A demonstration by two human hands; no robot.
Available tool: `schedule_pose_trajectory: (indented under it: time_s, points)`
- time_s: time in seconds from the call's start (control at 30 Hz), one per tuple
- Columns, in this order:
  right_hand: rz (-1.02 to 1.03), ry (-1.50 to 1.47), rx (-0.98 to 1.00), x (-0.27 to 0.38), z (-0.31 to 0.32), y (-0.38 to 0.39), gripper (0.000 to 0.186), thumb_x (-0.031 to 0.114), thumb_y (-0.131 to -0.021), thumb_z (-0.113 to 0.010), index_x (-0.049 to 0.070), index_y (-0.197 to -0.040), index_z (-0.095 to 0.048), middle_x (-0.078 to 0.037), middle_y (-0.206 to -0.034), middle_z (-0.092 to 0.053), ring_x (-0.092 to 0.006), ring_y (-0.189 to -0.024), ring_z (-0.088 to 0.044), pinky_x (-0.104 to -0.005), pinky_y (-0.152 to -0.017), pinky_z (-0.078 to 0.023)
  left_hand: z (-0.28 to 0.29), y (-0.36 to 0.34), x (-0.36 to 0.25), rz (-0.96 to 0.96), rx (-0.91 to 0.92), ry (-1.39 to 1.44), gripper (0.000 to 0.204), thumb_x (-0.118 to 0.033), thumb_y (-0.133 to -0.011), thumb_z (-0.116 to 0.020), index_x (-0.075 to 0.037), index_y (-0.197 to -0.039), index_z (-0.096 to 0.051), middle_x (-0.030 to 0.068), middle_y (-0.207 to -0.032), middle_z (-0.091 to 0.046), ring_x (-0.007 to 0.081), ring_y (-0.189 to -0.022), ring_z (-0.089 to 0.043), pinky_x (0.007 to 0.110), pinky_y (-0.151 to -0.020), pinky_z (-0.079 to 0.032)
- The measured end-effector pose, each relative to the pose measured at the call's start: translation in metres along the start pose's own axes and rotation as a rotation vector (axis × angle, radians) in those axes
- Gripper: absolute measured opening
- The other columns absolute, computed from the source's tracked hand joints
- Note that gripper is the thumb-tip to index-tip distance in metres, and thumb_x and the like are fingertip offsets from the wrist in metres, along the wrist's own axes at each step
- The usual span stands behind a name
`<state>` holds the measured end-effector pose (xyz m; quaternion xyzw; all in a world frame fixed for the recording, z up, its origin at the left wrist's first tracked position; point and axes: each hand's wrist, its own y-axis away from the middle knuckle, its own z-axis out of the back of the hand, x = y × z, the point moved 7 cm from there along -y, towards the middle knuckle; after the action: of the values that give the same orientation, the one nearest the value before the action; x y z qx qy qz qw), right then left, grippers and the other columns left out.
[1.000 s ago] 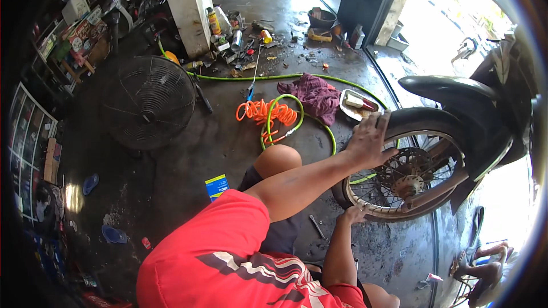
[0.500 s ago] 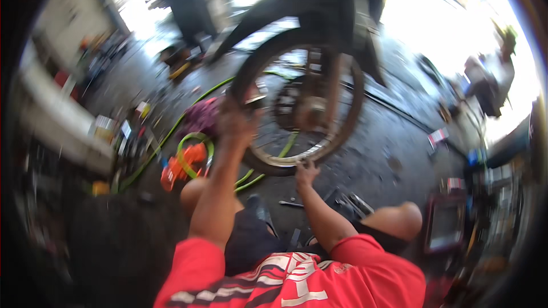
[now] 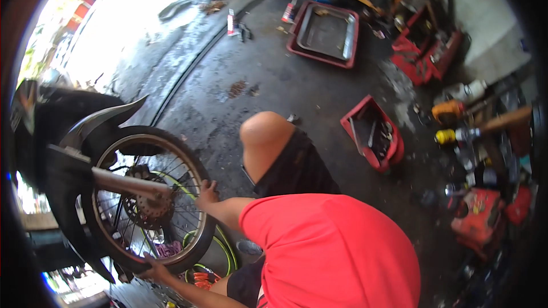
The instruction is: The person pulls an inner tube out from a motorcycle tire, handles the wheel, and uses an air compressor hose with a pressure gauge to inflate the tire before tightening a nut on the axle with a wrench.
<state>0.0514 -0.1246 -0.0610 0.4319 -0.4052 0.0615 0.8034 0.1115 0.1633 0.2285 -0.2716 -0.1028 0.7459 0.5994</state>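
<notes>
The front wheel (image 3: 201, 162) of a motorcycle, with a dark tyre, spoked rim and brake disc (image 3: 154, 208), stands at the left of the view. My right hand (image 3: 208, 196) grips the tyre on the side nearest me, its fingers curled over toward the rim. Lower down, my left hand (image 3: 154, 270) holds the tyre's lower edge, thumb and fingers around it. A pale fork leg (image 3: 123, 183) runs to the hub, and the dark front fender (image 3: 85, 131) covers the wheel's far side.
A red open tray of tools (image 3: 394, 154) lies on the floor to the right. Farther off are a red-rimmed metal pan (image 3: 349, 51) and a red toolbox (image 3: 422, 60). Bottles and tools line the right wall. A green hose (image 3: 227, 245) lies under the wheel.
My view has swung to the right, so the wheel now sits at the left and the red tray shows. Both hands are still at the tyre.
</notes>
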Motion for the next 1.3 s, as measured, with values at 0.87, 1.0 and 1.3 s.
schedule_pose_trajectory:
  time_s: [0.87, 1.0, 1.3]
  points:
    - [1.11, -0.787, 1.02, 0.142, 0.022, 0.29, 0.004, 0.004, -0.089, -0.065, -0.001, -0.088, -0.065, -0.006, -0.084, -0.066, -0.0098, -0.072, -0.057, -0.0228, -0.065, -0.044, 0.276, 0.293, 0.161, 0.478, -0.571, 1.351, 0.047, -0.046, -0.104, -0.046, -0.003, -0.089, -0.057, -0.0066, -0.059, -0.027, 0.0022, -0.041, -0.023, 0.019, -0.036, -0.02]
    - [1.34, -0.449, 1.286, 0.132, 0.008, 0.356, 0.024, 0.013, -0.096, -0.061, -0.003, -0.078, -0.062, -0.007, -0.076, -0.06, -0.0153, -0.068, -0.055, -0.026, -0.063, -0.04, 0.23, 0.316, 0.222, 0.912, -0.671, 1.398, 0.036, -0.035, -0.1, -0.059, -0.005, -0.08, -0.056, -0.0091, -0.055, -0.026, 0.0007, -0.04, -0.024, 0.02, -0.036, -0.017]
    - [1.317, 0.26, 1.279, 0.065, -0.065, 0.331, 0.016, 0.007, -0.089, -0.067, -0.001, -0.076, -0.064, -0.008, -0.07, -0.063, -0.0182, -0.065, -0.058, -0.0303, -0.061, -0.043, -0.009, 0.219, 0.494, 1.371, -0.299, 0.9, 0.028, -0.034, -0.088, -0.07, -0.011, -0.075, -0.058, -0.0027, -0.059, -0.043, 0.0118, -0.042, -0.039, 0.031, -0.039, -0.027]
